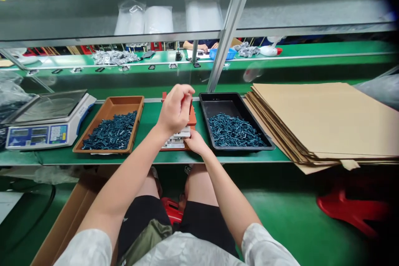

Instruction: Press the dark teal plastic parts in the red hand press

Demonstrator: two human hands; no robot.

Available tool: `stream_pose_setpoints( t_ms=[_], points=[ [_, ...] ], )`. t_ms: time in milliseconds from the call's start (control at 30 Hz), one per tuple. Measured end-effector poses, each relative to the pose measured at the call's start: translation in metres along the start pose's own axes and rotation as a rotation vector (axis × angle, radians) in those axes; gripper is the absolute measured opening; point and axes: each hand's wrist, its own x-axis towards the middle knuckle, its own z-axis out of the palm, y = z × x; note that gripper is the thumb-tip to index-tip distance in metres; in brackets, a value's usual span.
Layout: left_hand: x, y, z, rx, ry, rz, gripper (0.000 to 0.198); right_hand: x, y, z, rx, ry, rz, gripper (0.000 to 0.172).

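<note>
Stack of flat white-and-silver parts point(176, 138) was observed on a red-orange tray point(192, 119) at the middle of the desk point(149, 116), directly before the wearer. The parts could not be identified further at this resolution. They are judged to be light and stiff, with smooth faces liable to slip against one another; hold would best be taken by the long edges, with the stack kept square.

The right hand point(197, 142) was found lowered onto the near end of the stack, with the fingers bunched downward and in contact with it. Whether anything is pinched by it cannot be told. The left hand point(173, 109) was raised above the red-orange tray, with the fingers drawn together against the thumb in a pinch. Any item so held is concealed by the fingers.

To the left of the stack, a brown tray point(123, 100) was seen holding a heap of dark teal pieces point(109, 131). A black tray point(218, 96) holding a similar heap of teal pieces point(233, 131) was noted to the right. Further left, a digital scale point(46, 133) was positioned at the desk's end, and a pile of flat cardboard sheets point(324, 120) was stacked at the right.

A shelf point(77, 16) carrying clear plastic bags point(131, 20) was recorded overhead. Beyond it, a co-worker's hands point(199, 48) were seen at a separate desk, near a blue basket point(222, 53). A cardboard box point(68, 212) was present at floor level on the left, and a red stool point(352, 212) on the right.
</note>
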Motion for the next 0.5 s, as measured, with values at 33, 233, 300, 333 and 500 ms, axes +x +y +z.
stream_pose_setpoints(
  t_ms=[33, 233, 300, 333, 500],
  points=[
    [-0.005, 0.003, -0.001, 0.011, -0.004, 0.011, 0.026, -0.001, 0.000, 0.000, -0.032, 0.019, 0.012, 0.027],
    [0.033, -0.046, 0.013, -0.052, -0.002, -0.128, 0.032, -0.007, -0.001, 0.008, -0.101, 0.130, -0.015, 0.025],
    [0.048, -0.062, 0.015, -0.039, 0.008, -0.136, 0.035, -0.012, -0.004, 0.010, -0.101, 0.133, -0.064, 0.028],
    [0.049, -0.064, 0.013, -0.027, 0.020, -0.137, 0.037, -0.014, -0.005, 0.010, -0.109, 0.119, -0.083, 0.029],
    [-0.025, -0.056, -0.018, 0.095, 0.149, -0.255, 0.048, -0.021, -0.015, 0.014, -0.191, 0.095, -0.103, 0.031]
  ],
)
